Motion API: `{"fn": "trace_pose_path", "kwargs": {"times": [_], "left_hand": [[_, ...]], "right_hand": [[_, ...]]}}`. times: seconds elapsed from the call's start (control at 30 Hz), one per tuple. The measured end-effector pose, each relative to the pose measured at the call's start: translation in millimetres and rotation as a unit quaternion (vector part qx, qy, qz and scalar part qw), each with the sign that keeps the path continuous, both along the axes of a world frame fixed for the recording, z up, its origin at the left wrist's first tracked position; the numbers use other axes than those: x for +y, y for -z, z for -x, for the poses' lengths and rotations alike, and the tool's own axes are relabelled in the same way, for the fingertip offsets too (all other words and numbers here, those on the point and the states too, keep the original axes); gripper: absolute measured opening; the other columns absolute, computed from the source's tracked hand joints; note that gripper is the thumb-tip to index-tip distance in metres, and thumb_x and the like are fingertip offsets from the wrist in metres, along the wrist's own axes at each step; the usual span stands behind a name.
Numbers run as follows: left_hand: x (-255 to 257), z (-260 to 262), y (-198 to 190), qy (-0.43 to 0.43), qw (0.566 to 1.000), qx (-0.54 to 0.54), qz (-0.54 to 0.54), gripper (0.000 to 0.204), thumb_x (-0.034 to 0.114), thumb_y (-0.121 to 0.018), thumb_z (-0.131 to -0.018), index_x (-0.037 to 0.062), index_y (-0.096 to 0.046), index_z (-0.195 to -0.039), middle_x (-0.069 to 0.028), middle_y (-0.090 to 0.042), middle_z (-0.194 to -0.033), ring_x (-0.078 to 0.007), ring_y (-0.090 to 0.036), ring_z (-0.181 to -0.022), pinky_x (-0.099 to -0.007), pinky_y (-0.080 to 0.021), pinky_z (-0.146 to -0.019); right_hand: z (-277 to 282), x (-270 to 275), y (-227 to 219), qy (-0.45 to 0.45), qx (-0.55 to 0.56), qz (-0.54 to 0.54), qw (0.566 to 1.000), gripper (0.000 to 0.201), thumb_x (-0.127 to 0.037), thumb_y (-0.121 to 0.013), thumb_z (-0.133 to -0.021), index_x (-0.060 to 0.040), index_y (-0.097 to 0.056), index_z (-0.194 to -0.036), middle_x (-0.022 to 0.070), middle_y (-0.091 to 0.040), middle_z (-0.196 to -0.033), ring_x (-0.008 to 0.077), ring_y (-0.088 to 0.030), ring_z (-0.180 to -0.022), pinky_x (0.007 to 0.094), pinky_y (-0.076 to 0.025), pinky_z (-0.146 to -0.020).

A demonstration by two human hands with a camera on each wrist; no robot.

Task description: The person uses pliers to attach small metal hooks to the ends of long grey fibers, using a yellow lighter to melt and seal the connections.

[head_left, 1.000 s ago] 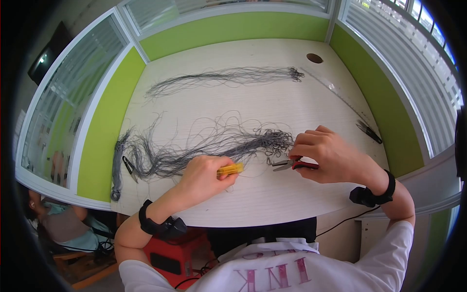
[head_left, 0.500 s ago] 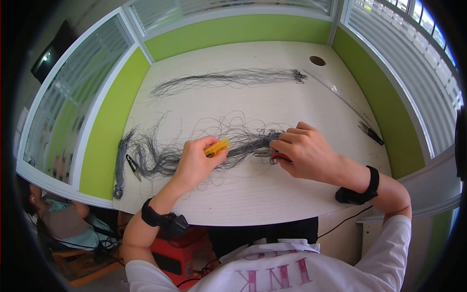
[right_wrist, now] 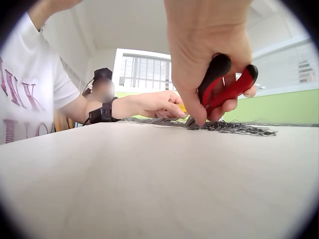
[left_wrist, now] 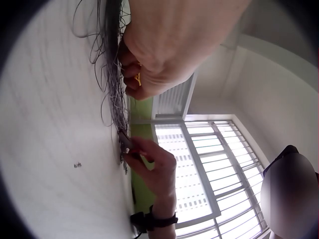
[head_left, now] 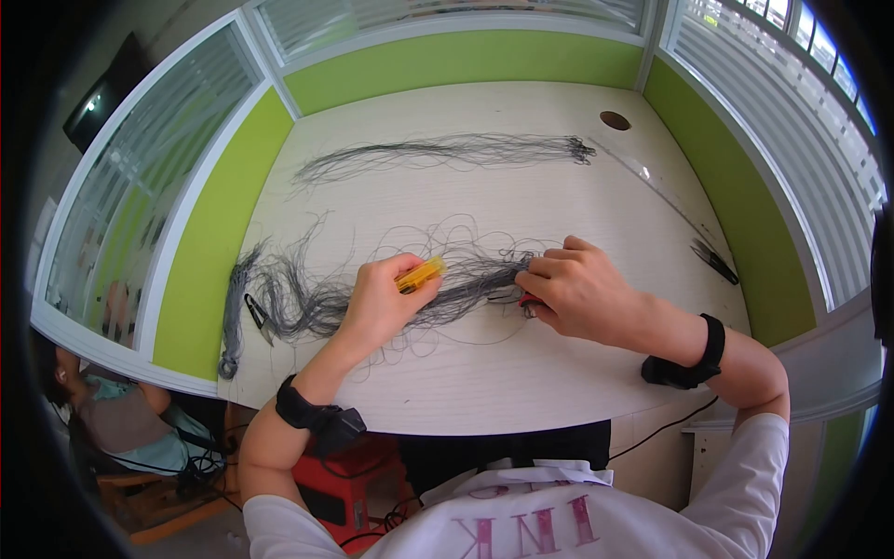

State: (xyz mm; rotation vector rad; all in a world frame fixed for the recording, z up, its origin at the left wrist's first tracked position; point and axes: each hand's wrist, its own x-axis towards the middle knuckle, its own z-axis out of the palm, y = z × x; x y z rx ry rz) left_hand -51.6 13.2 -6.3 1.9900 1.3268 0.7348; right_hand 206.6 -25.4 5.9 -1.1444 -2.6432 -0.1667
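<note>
A bundle of thin grey cords [head_left: 466, 294] lies across the table, its looped end at the right. My left hand [head_left: 377, 296] holds a small yellow object [head_left: 421, 276] over the middle of the bundle; its kind does not show clearly. At the looped end, my right hand [head_left: 591, 293] grips pliers [right_wrist: 234, 92] with red and black handles. In the right wrist view, the handles stand apart and the pliers' nose points down into the cords. The fingertips of the right hand are right at the loops, partly hiding them.
Farther back lies another cord bundle [head_left: 447, 147]. A grey hank [head_left: 231, 326] and black snips [head_left: 255, 315] are at the left edge. On the right are a clear ruler [head_left: 647, 177] and black snips [head_left: 715, 263]. Green partitions [head_left: 466, 63] surround the table.
My right hand has moved left with the pliers, onto the looped end of the bundle. My left hand has moved up and slightly left, with the yellow object now over the cords.
</note>
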Motion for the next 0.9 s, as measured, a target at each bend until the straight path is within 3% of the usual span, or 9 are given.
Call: {"fn": "trace_pose_path", "kwargs": {"times": [0.1,0.2,0.27,0.4,0.47,0.6,0.83,0.9], "left_hand": [[-0.5,0.2,-0.4,0.011,1.000,-0.008,-0.006,0.021,0.014,-0.073,-0.081,-0.0033,-0.064,-0.089,-0.0021,-0.062,-0.073,-0.0062,-0.051,-0.064,-0.0223,-0.042,-0.059],[-2.3,0.1,-2.8,0.007,0.995,-0.087,0.050,0.021,0.014,-0.074,-0.081,-0.0015,-0.064,-0.092,0.0013,-0.060,-0.077,-0.0043,-0.051,-0.069,-0.0188,-0.041,-0.061],[-4.3,-2.4,-4.8,-0.018,0.975,-0.220,0.016,0.023,0.016,-0.074,-0.081,0.0010,-0.063,-0.095,0.0035,-0.058,-0.080,-0.0023,-0.048,-0.069,-0.0163,-0.038,-0.060],[-15.7,-6.7,-16.3,-0.011,0.969,-0.247,0.026,0.021,0.016,-0.072,-0.084,0.0014,-0.063,-0.095,0.0029,-0.059,-0.079,-0.0009,-0.044,-0.062,-0.0156,-0.034,-0.055],[-25.7,-15.4,-27.3,0.012,0.952,-0.281,0.124,0.018,0.016,-0.068,-0.087,0.0006,-0.063,-0.096,0.0028,-0.059,-0.078,0.0000,-0.038,-0.056,-0.0169,-0.029,-0.049],[-28.6,-21.4,-35.3,0.043,0.926,-0.301,0.223,0.019,0.019,-0.063,-0.091,0.0000,-0.064,-0.096,0.0025,-0.060,-0.076,-0.0004,-0.035,-0.053,-0.0179,-0.026,-0.047],[-30.6,-21.1,-32.2,0.046,0.920,-0.300,0.250,0.019,0.016,-0.065,-0.089,-0.0017,-0.064,-0.098,0.0032,-0.055,-0.070,-0.0018,-0.035,-0.052,-0.0183,-0.025,-0.047],[-28.9,-19.0,-26.4,0.054,0.938,-0.259,0.226,0.018,0.012,-0.066,-0.088,-0.0024,-0.064,-0.098,0.0050,-0.051,-0.068,-0.0017,-0.034,-0.053,-0.0187,-0.024,-0.047]], "right_hand": [[-3.1,0.6,-1.8,-0.029,-0.010,0.009,0.999,0.030,-0.013,-0.075,-0.067,-0.0061,-0.065,-0.095,0.0038,-0.063,-0.078,0.0199,-0.063,-0.076,0.0328,-0.047,-0.073],[-3.3,-3.3,-9.4,-0.070,0.048,0.023,0.996,0.031,-0.012,-0.076,-0.066,-0.0060,-0.066,-0.095,0.0035,-0.064,-0.079,0.0192,-0.063,-0.074,0.0324,-0.047,-0.071],[-2.0,-3.5,-13.9,-0.079,0.143,-0.032,0.986,0.033,-0.010,-0.077,-0.065,-0.0053,-0.066,-0.096,0.0040,-0.064,-0.079,0.0188,-0.062,-0.071,0.0321,-0.048,-0.068],[1.1,-6.0,-19.7,-0.104,0.155,-0.096,0.978,0.034,-0.009,-0.078,-0.065,-0.0038,-0.066,-0.096,0.0042,-0.064,-0.079,0.0186,-0.060,-0.068,0.0314,-0.047,-0.067],[2.3,-8.3,-23.1,-0.097,0.165,-0.096,0.977,0.033,-0.009,-0.075,-0.067,-0.0041,-0.065,-0.098,0.0031,-0.061,-0.078,0.0188,-0.059,-0.071,0.0315,-0.046,-0.067],[-0.3,-7.9,-28.3,-0.090,0.171,-0.110,0.975,0.035,-0.010,-0.075,-0.066,-0.0039,-0.064,-0.099,0.0031,-0.060,-0.079,0.0184,-0.059,-0.071,0.0316,-0.045,-0.067],[-4.1,-7.5,-27.8,-0.072,0.170,-0.114,0.976,0.036,-0.009,-0.075,-0.065,-0.0037,-0.064,-0.099,0.0028,-0.061,-0.079,0.0179,-0.059,-0.071,0.0314,-0.045,-0.065],[-3.9,-6.4,-27.6,-0.071,0.171,-0.113,0.976,0.036,-0.009,-0.075,-0.065,-0.0036,-0.064,-0.099,0.0029,-0.061,-0.079,0.0180,-0.059,-0.070,0.0314,-0.045,-0.065]]}}
